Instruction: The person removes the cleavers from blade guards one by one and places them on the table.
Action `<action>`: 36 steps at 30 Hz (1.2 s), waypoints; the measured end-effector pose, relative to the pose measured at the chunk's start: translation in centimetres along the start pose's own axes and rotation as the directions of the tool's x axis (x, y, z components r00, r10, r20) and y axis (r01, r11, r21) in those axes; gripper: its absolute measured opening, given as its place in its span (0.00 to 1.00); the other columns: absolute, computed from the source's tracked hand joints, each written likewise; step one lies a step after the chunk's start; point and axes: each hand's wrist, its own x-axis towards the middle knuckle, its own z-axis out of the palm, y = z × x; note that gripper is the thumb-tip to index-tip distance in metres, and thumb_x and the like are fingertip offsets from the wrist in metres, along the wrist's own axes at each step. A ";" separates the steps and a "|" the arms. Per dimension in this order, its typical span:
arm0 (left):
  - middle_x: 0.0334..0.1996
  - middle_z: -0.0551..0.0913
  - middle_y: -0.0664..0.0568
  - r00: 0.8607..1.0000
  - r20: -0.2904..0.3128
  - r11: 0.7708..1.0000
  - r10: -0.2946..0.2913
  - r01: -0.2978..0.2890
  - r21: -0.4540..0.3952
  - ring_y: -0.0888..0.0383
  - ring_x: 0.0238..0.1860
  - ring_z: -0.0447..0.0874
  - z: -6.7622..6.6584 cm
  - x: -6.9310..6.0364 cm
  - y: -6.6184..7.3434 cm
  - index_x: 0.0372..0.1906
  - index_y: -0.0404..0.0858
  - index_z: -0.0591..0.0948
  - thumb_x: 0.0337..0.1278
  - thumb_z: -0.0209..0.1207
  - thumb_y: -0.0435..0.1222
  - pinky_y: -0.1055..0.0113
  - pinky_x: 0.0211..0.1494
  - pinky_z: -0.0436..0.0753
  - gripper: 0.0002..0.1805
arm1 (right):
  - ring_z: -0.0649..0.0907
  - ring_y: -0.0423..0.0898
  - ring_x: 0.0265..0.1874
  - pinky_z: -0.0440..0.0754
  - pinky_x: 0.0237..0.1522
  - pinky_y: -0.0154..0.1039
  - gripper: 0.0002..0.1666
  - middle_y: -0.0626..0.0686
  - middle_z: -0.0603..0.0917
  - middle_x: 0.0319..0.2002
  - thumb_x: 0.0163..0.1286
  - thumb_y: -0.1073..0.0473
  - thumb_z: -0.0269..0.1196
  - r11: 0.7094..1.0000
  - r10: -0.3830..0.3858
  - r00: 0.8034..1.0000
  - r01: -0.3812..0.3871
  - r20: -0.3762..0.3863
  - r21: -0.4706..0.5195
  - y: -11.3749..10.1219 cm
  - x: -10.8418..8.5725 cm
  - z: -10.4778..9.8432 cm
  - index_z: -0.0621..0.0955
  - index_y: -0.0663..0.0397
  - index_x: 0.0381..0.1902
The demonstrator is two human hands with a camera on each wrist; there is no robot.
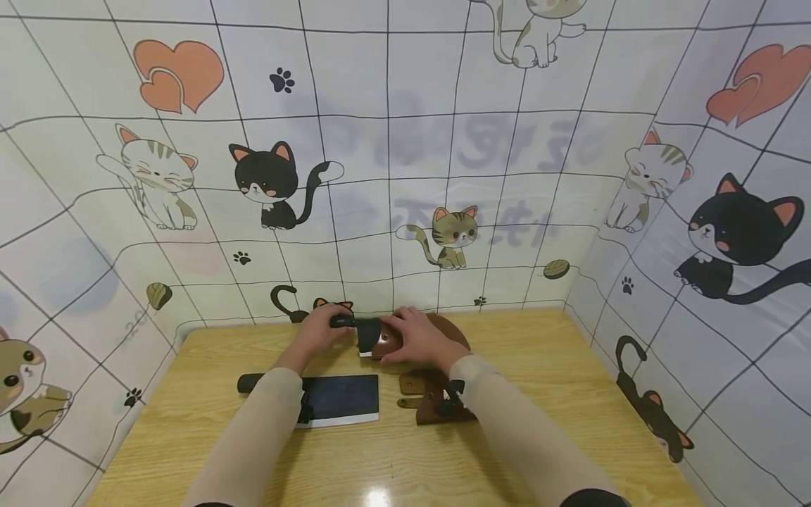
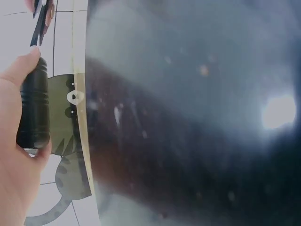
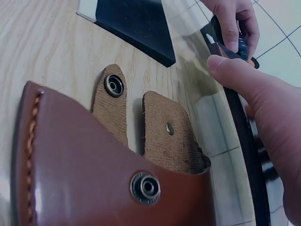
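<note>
Item: knife, partly within a brown sheath, at the far edge of the bench. Long axis crosswise; handle leftward, blade rightward. Left hand grips the handle; right hand pinches the sheath between thumb and fingers, presumably keeping both aligned, edge covered. Nearer: cleaver, flat, handle leftward; second sheath, straps leftward.

Grid-lined cat-print backdrop behind wood-grain table.

You have a narrow gap between the bare cleaver and nearer sheath; behind the table, the cat-print wall blocks you
</note>
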 end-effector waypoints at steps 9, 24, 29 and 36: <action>0.61 0.87 0.47 0.999 -0.030 0.999 0.042 -0.042 0.007 0.40 0.65 0.85 -0.4 -0.6 0.5 0.61 0.45 0.89 0.68 0.77 0.45 0.38 0.67 0.80 0.21 | 0.72 0.53 0.71 0.73 0.73 0.56 0.63 0.53 0.74 0.72 0.61 0.20 0.76 0.999 -0.046 0.998 0.045 -0.042 -0.024 -0.3 -0.9 -0.9 0.71 0.43 0.85; 0.59 0.87 0.47 0.991 -0.103 0.995 0.088 -0.093 -0.037 0.41 0.58 0.84 -1.1 -1.6 2.4 0.64 0.42 0.89 0.68 0.77 0.44 0.40 0.57 0.86 0.24 | 0.67 0.57 0.80 0.63 0.81 0.59 0.71 0.57 0.68 0.80 0.60 0.16 0.73 0.991 -0.067 0.995 0.058 -0.069 -0.121 -1.6 -3.1 -3.3 0.62 0.43 0.90; 0.58 0.87 0.50 0.990 -0.111 0.995 0.086 -0.091 -0.039 0.42 0.58 0.83 -1.4 -1.8 3.0 0.63 0.43 0.89 0.68 0.77 0.44 0.41 0.57 0.86 0.23 | 0.66 0.57 0.80 0.59 0.82 0.59 0.73 0.56 0.68 0.80 0.57 0.18 0.76 0.989 -0.060 0.996 0.052 -0.062 -0.136 -2.1 -3.6 -3.9 0.61 0.42 0.90; 0.57 0.87 0.51 0.986 -0.118 0.993 0.114 -0.117 -0.025 0.43 0.57 0.84 -1.8 -2.0 3.9 0.62 0.43 0.90 0.66 0.78 0.44 0.41 0.56 0.87 0.23 | 0.70 0.57 0.73 0.68 0.76 0.58 0.68 0.56 0.73 0.72 0.58 0.22 0.78 0.987 -0.090 0.991 0.076 -0.100 -0.138 -2.6 -4.1 -4.6 0.66 0.40 0.88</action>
